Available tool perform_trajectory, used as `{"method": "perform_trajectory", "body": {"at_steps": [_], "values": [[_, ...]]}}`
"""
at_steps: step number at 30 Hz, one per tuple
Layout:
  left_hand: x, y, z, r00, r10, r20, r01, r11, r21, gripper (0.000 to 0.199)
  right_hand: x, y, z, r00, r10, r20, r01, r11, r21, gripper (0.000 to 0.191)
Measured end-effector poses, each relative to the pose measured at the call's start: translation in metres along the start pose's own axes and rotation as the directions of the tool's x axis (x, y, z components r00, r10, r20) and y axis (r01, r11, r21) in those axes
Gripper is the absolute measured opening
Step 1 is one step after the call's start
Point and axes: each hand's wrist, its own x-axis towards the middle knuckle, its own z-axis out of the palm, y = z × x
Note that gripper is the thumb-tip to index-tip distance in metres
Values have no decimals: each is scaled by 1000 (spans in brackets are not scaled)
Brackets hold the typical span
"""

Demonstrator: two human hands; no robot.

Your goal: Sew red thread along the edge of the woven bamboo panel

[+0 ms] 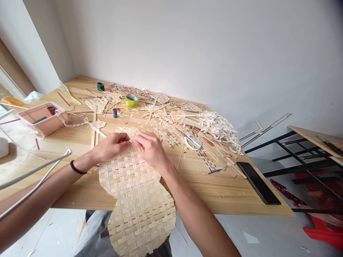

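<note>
The pale woven bamboo-strip mat (136, 192) lies under both grips, hanging off the wooden counter (227, 185). Left hand (112, 144) and right hand (151, 148) pinch closed, seemingly on one strip; keep the weave flat. White-handled scissors (191, 141) lie right of the grips.

Scissors (192, 141), phone (258, 182), tape roll (131, 100), pink tray (43, 119)

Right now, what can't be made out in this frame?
Head view only:
- Fingertips of left hand and right hand: pressed together on the woven mat, so the grip is unclear.
- Mat's lower end: cut by the bottom edge.
- Pink tray contents: too small.
- Tape roll label: too small.
</note>
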Motion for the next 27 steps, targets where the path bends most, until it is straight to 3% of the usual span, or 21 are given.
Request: {"method": "perform_trajectory", "body": {"at_steps": [13,27], "values": [[-1,1,0,1000,-6,8,6,1000,-2,42,0,-2,1,992,10,123,-3,998,-60,22],[0,2,-1,1000,-7,6,7,1000,0,43,0,-4,-4,986,20,165,-8,997,-76,19]]}}
